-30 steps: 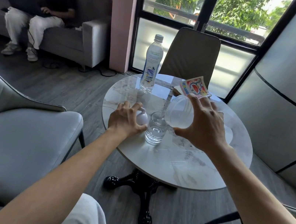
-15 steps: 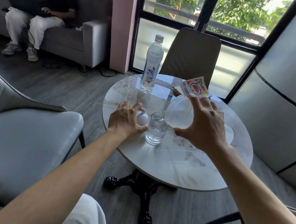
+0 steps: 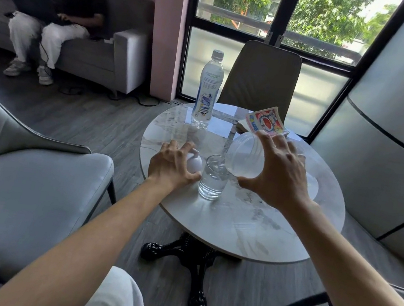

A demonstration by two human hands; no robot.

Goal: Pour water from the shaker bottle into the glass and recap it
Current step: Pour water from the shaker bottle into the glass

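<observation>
Two hands, tilted shaker bottle (image 3: 245,157), glass (image 3: 214,178)

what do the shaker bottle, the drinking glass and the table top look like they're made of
Shaker bottle: probably frosted, translucent plastic; its wall looks milky and ribbed. Glass: clear glass, it seems, though clear plastic is possible; the water shows sharply through it. Table top: looks like polished marble or a marble-look slab, pale with grey veining and window reflections.

the table (image 3: 249,229) is white marble with grey veins. the shaker bottle (image 3: 246,157) is cloudy clear, its cap (image 3: 193,165) white. the glass (image 3: 212,181) is clear. the booklet (image 3: 265,122) is red, blue, yellow.
</observation>
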